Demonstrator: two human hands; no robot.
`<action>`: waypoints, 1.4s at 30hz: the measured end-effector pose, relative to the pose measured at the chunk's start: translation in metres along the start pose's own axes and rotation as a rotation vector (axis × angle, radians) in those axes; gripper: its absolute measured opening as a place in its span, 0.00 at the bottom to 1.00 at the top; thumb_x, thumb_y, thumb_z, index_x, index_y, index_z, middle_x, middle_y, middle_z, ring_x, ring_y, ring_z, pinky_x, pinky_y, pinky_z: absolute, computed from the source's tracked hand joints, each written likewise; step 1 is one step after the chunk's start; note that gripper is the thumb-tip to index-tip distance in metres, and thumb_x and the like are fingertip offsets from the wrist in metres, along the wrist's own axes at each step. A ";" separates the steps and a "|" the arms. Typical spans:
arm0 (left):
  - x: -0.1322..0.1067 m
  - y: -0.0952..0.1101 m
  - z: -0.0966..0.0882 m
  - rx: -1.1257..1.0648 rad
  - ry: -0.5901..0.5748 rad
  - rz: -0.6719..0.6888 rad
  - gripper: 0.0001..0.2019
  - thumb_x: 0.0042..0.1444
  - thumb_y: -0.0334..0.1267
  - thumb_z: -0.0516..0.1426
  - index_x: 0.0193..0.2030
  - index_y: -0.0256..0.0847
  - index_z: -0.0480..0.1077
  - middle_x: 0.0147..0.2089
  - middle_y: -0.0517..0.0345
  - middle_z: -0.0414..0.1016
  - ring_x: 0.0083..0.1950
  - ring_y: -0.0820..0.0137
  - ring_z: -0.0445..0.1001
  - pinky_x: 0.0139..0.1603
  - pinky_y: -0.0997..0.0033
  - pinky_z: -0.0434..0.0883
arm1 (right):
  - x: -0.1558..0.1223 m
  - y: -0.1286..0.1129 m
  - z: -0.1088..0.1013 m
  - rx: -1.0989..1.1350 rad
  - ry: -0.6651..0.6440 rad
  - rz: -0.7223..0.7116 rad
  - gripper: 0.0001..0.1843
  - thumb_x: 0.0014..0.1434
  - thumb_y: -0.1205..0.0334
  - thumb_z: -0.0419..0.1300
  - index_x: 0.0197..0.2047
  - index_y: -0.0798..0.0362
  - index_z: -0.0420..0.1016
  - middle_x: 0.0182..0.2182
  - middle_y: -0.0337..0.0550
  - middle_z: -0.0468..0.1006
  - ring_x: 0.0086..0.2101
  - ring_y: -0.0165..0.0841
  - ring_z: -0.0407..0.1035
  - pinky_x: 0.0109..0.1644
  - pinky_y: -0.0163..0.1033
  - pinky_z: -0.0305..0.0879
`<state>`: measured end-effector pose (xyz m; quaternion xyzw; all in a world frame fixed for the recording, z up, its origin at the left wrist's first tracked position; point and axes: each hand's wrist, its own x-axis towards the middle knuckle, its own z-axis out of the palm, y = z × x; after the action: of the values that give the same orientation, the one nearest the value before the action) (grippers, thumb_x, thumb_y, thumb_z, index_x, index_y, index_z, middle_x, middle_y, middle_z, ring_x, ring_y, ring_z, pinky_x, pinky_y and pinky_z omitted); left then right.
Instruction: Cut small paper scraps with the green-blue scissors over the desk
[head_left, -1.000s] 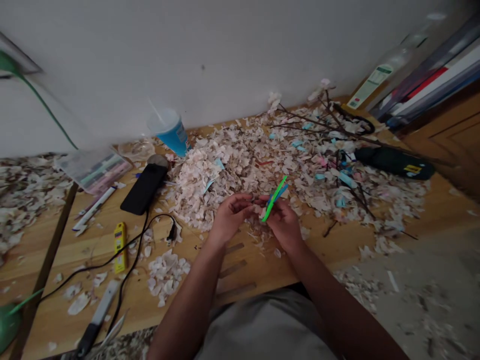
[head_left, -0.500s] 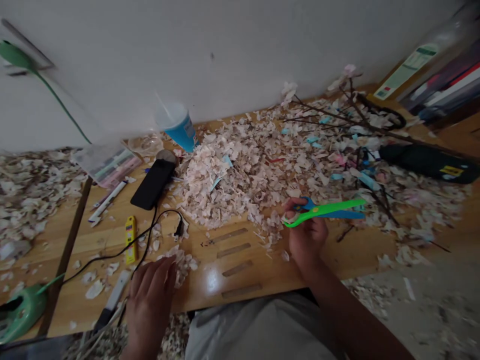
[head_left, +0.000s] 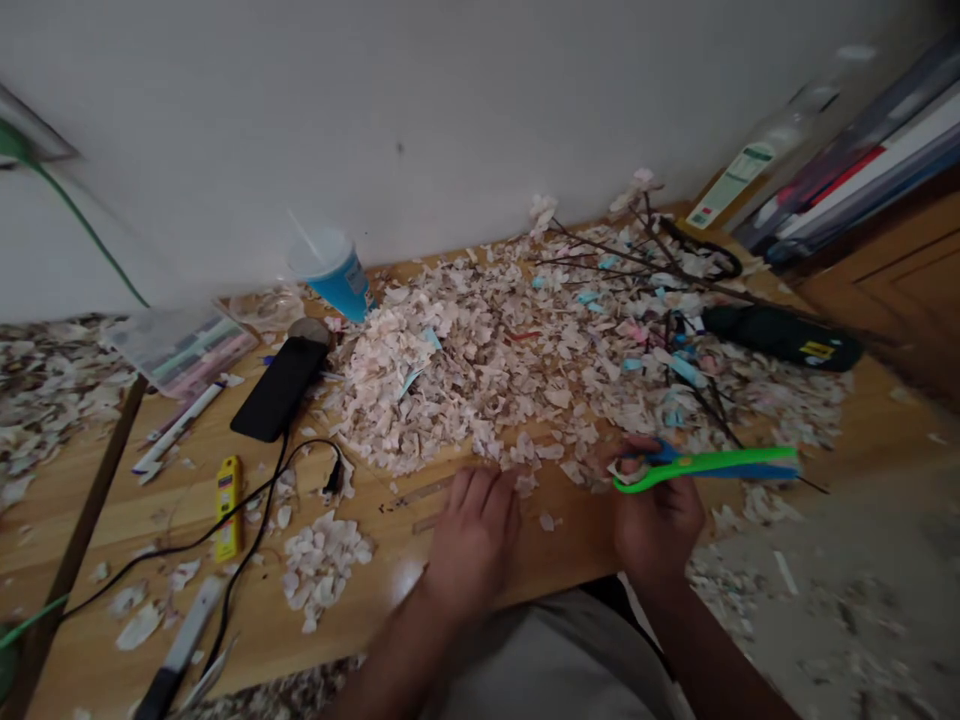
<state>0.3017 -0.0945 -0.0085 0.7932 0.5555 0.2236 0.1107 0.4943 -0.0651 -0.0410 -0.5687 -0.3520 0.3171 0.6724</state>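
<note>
My right hand (head_left: 660, 515) grips a pair of green and blue scissors (head_left: 712, 464) by the handles. The blades point right and lie nearly together, above the table's right part. My left hand (head_left: 476, 535) is low over the tabletop, palm down, at the near edge of the big heap of pale, dry petals (head_left: 420, 380). Its fingers point forward and are slightly bent, and nothing shows in them; the palm side is hidden. Left of this hand lies a small separate pile of petals (head_left: 322, 565).
Brown branches with blossoms (head_left: 660, 265) and a dark pouch (head_left: 780, 338) lie at right. A blue cup (head_left: 341, 285), a black phone (head_left: 281, 388), a yellow box cutter (head_left: 228, 510), cables and a clear pen case (head_left: 184, 350) are on the left. A bottle (head_left: 742, 180) stands at the back right.
My left hand has left the small petal pile and moved right to the big heap's near edge. My right hand still holds the scissors. The camera view has shifted somewhat.
</note>
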 end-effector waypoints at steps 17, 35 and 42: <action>0.073 -0.035 0.021 -0.347 0.057 -0.077 0.06 0.64 0.34 0.55 0.44 0.42 0.74 0.43 0.52 0.78 0.46 0.63 0.74 0.49 0.61 0.72 | -0.001 0.017 -0.011 -0.024 -0.009 0.140 0.16 0.53 0.52 0.70 0.44 0.48 0.78 0.35 0.41 0.81 0.34 0.35 0.76 0.35 0.38 0.73; 0.072 -0.050 0.035 -1.480 0.249 -0.592 0.12 0.54 0.44 0.64 0.39 0.38 0.73 0.29 0.60 0.76 0.29 0.73 0.72 0.34 0.74 0.69 | -0.002 0.002 0.057 -0.163 -0.531 0.049 0.20 0.58 0.54 0.63 0.53 0.47 0.72 0.48 0.50 0.81 0.47 0.43 0.77 0.48 0.47 0.76; 0.074 -0.050 0.030 -1.292 0.312 -0.560 0.12 0.50 0.40 0.66 0.39 0.39 0.74 0.33 0.58 0.77 0.33 0.72 0.74 0.35 0.75 0.69 | 0.019 0.015 0.098 -0.032 -0.593 0.170 0.18 0.49 0.55 0.69 0.44 0.48 0.74 0.37 0.44 0.83 0.38 0.40 0.79 0.44 0.46 0.77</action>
<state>0.2953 -0.0054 -0.0393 0.3558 0.5042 0.5814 0.5303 0.4226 0.0060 -0.0433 -0.4892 -0.4891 0.5188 0.5022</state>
